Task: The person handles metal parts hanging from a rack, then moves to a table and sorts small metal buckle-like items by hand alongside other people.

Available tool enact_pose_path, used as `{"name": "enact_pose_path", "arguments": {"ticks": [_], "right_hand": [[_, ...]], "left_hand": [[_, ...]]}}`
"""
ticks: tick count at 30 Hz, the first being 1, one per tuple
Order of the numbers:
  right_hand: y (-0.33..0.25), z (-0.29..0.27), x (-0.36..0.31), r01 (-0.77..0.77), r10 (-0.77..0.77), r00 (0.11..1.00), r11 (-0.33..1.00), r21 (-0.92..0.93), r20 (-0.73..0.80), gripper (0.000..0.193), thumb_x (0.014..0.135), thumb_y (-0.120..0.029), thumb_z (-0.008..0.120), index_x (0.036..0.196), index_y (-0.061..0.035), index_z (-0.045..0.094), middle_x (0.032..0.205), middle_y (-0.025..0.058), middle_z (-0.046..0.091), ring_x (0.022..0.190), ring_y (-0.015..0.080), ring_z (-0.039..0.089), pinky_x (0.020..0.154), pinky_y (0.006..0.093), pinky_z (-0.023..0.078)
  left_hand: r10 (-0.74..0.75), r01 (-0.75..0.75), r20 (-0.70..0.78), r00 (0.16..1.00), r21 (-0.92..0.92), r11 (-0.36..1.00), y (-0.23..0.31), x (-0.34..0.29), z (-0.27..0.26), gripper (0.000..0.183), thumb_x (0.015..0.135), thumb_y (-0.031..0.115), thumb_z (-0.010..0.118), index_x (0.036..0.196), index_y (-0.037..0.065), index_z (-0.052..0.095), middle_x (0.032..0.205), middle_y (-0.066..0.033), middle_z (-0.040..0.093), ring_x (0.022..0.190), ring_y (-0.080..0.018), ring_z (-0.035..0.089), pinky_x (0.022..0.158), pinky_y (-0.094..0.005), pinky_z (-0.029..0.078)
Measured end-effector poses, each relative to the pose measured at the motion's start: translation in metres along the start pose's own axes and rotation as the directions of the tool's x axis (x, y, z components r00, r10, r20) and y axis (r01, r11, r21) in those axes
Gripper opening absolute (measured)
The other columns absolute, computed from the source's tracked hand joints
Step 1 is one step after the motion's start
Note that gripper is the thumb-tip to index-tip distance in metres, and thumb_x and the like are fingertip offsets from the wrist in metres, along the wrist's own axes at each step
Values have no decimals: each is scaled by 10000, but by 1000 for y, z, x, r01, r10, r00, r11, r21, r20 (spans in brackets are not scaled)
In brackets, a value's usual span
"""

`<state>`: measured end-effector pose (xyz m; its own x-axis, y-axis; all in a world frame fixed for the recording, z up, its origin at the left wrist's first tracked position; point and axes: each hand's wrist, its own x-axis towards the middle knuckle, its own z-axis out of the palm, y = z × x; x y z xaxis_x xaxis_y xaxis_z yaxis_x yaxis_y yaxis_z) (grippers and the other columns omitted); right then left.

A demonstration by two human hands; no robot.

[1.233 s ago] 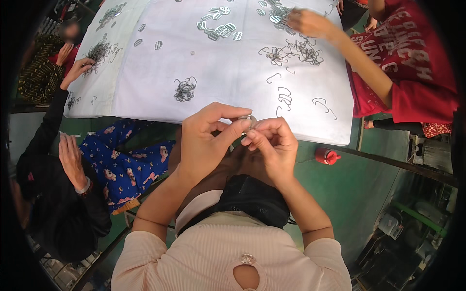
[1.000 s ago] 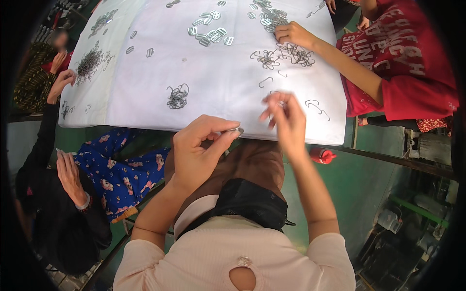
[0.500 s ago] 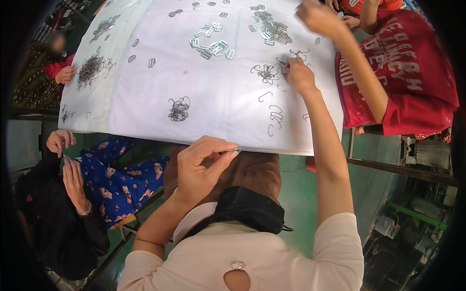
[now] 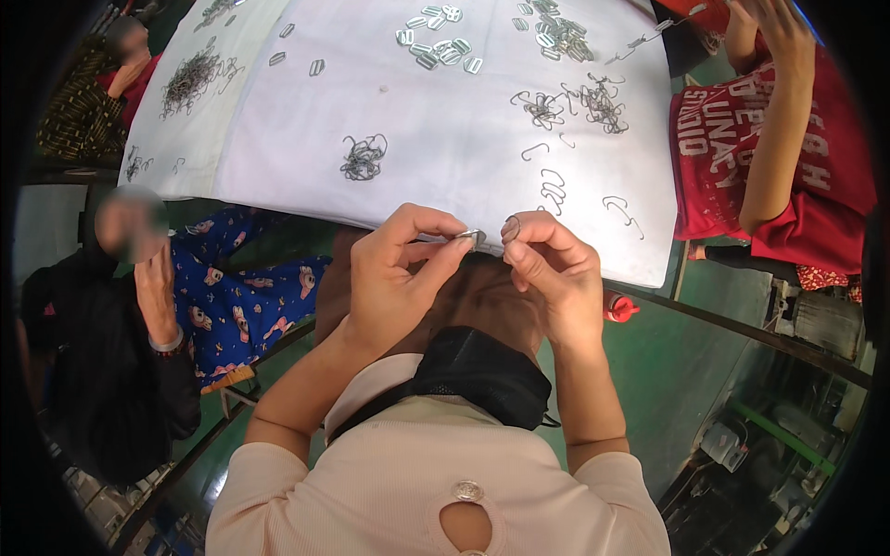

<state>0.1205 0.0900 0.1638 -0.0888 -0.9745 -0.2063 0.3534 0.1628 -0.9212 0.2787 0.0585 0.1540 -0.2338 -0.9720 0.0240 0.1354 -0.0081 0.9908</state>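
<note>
My left hand (image 4: 408, 271) is just off the table's near edge, pinching a small flat silver metal buckle (image 4: 475, 237) between thumb and fingertips. Close beside it, my right hand (image 4: 562, 276) has thumb and forefinger closed on a thin bent wire hook (image 4: 513, 222). A narrow gap separates the two pieces. Past my hands on the white cloth lie a tangle of wire hooks (image 4: 363, 157), a few loose hooks (image 4: 552, 192) and a larger hook heap (image 4: 603, 105). Slotted buckles (image 4: 436, 48) are scattered farther back.
A white-covered table (image 4: 278, 148) spans the space ahead. More buckles (image 4: 561, 39) and another hook pile (image 4: 190, 82) lie on it. At right, a co-worker in a red shirt (image 4: 732, 120) raises a linked metal strand (image 4: 640, 42); another, in black (image 4: 111, 343), sits at left.
My right hand has come back from the hook heap to beside my left hand, bringing a wire hook. The left hand keeps its buckle. The co-worker at right has drawn an arm back.
</note>
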Motion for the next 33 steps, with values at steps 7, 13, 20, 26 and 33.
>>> {"name": "enact_pose_path", "arguments": {"ticks": [7, 13, 20, 26, 33], "right_hand": [[5, 13, 6, 142, -145, 989, 983, -115, -19, 46, 777, 9, 610, 817, -12, 598, 908, 20, 470, 742, 67, 466, 625, 194, 394], [8, 8, 2, 332, -342, 940, 906, -262, 7, 93, 746, 24, 629, 822, -21, 602, 900, 34, 464, 755, 103, 494, 631, 213, 404], [11, 9, 0, 333, -353, 936, 895, -298, -13, 97, 743, -2, 646, 829, -34, 614, 891, 31, 466, 748, 103, 501, 624, 210, 410], [16, 7, 0, 305, -329, 944, 894, -330, -19, 76, 749, -32, 652, 816, -35, 615, 883, 26, 466, 746, 97, 494, 611, 208, 393], [26, 0, 4, 300, -325, 945, 902, -309, -30, 75, 745, -49, 657, 812, -42, 622, 877, 24, 463, 737, 99, 462, 608, 205, 370]], "left_hand": [[41, -45, 42, 998, 88, 995, -4, -2, 1, 102, 761, -38, 599, 862, -28, 588, 806, -72, 614, 750, -102, 594, 673, -229, 510], [245, -247, 68, 967, 480, 842, -33, 75, -17, 118, 798, 52, 585, 871, -31, 626, 822, -93, 631, 723, -111, 588, 612, -228, 459], [425, -314, 134, 895, 867, 388, -120, 219, 4, 212, 776, 153, 610, 943, 23, 629, 862, -89, 590, 790, -248, 567, 638, -314, 477], [338, -304, 260, 904, 949, 85, -128, 241, 4, 202, 739, 169, 639, 830, -8, 603, 891, -104, 591, 822, -255, 568, 663, -343, 483], [-56, 13, 89, 994, 430, 903, -35, 127, 3, 166, 774, 118, 623, 846, -26, 584, 749, -67, 634, 655, -100, 573, 596, -229, 454]]}}
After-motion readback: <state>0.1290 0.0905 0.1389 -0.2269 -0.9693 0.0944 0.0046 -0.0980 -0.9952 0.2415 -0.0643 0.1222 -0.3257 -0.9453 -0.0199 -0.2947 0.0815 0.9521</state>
